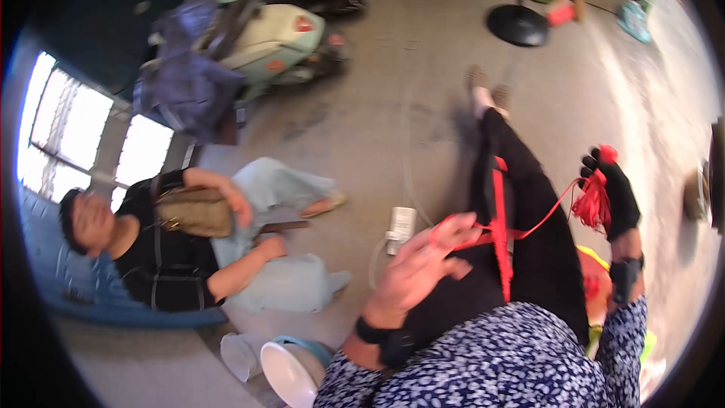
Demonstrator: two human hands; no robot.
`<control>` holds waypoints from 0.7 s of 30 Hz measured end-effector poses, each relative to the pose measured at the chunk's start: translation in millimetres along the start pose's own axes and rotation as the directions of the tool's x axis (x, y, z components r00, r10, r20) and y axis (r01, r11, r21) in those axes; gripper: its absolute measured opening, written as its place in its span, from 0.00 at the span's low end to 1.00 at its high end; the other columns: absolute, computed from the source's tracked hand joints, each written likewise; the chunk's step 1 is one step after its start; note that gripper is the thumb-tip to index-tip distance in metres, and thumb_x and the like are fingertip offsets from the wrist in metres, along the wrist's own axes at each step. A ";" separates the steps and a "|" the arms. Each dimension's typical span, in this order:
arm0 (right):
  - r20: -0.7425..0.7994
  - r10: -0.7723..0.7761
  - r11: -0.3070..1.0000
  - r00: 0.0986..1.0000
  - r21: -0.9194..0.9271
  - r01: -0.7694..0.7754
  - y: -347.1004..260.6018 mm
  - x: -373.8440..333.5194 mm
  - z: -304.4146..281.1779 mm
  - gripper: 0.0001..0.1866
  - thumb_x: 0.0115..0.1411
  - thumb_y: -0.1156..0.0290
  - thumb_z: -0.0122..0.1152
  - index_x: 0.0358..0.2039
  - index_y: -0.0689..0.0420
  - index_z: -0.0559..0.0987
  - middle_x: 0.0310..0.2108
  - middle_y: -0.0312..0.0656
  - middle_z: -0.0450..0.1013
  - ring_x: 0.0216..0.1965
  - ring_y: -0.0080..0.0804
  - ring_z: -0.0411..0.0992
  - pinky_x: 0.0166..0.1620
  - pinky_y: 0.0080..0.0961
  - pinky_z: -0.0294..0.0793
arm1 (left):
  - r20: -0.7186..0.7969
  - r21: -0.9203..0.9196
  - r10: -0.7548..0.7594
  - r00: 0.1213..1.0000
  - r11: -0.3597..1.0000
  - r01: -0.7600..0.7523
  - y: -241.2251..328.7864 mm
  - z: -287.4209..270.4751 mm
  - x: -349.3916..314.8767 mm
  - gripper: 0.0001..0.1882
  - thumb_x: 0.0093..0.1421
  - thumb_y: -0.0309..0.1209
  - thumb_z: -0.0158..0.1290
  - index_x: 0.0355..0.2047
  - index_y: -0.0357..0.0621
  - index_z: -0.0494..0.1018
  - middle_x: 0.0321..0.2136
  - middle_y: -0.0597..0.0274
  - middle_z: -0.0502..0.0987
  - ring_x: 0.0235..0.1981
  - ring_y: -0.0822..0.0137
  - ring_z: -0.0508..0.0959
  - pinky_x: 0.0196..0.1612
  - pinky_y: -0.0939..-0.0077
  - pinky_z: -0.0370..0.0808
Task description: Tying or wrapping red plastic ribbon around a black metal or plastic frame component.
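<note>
My left hand, bare, is in front of my lap with its fingers closed on a thin red cord; blur hides the exact grip. The cord runs across my thighs to my right hand. That hand wears a black glove and is wrapped round a bunch of red cord, whose strands hang below the fingers. A red patch shows at one glove fingertip. Along my black trousers lies a flat red strip, passing under or beside the cord; which one I cannot tell.
On the left a person sits with a brown bag. Beyond stands a scooter with a dark blue cover. White basins are near my left elbow. A white power strip lies on the floor. A round black stand base is ahead.
</note>
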State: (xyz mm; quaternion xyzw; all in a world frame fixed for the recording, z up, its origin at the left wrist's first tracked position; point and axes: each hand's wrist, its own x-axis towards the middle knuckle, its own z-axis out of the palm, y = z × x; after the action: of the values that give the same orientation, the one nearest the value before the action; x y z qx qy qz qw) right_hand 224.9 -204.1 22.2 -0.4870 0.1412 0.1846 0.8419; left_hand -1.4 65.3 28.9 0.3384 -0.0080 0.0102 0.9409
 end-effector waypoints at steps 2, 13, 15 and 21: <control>0.466 -0.109 0.985 0.878 -0.065 0.157 16.8 25.4 -31.3 0.20 0.59 0.69 0.58 0.52 0.59 0.70 0.39 0.39 0.73 0.40 0.32 0.73 0.48 0.30 0.73 | 0.003 0.092 0.062 0.998 0.994 -0.062 -1.6 -0.1 31.5 0.24 0.68 0.32 0.43 0.64 0.42 0.59 0.68 0.51 0.51 0.67 0.52 0.55 0.61 0.54 0.64; 0.724 0.046 0.367 0.689 -0.654 0.662 67.1 -43.7 70.0 0.29 0.48 0.78 0.64 0.53 0.56 0.71 0.43 0.50 0.76 0.43 0.48 0.76 0.45 0.36 0.76 | -0.326 0.105 -0.126 0.937 0.980 0.168 -89.8 -34.3 50.0 0.24 0.66 0.36 0.51 0.59 0.43 0.63 0.49 0.63 0.73 0.47 0.70 0.76 0.49 0.70 0.75; 0.749 -0.009 0.350 0.662 -0.618 0.704 68.5 -44.4 70.3 0.30 0.48 0.77 0.64 0.54 0.57 0.70 0.45 0.50 0.75 0.46 0.48 0.75 0.47 0.36 0.75 | -0.397 0.035 -0.160 0.904 0.981 0.189 -87.0 -34.6 50.3 0.20 0.64 0.37 0.54 0.53 0.44 0.70 0.41 0.67 0.77 0.38 0.75 0.77 0.36 0.80 0.77; 0.681 -0.262 0.382 0.684 -0.577 0.722 50.7 -39.1 62.3 0.34 0.45 0.68 0.71 0.54 0.60 0.70 0.57 0.52 0.66 0.58 0.50 0.65 0.59 0.38 0.66 | -0.455 -0.142 0.003 0.890 0.987 -0.076 22.1 -20.3 22.2 0.21 0.67 0.52 0.42 0.48 0.51 0.68 0.44 0.65 0.75 0.40 0.69 0.77 0.33 0.77 0.75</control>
State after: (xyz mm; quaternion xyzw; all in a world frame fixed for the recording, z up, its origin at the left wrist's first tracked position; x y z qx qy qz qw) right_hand 170.8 -133.3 29.8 -0.7725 -0.3338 0.0716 0.5354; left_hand 20.4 95.6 27.8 0.2517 0.2041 0.1075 0.9399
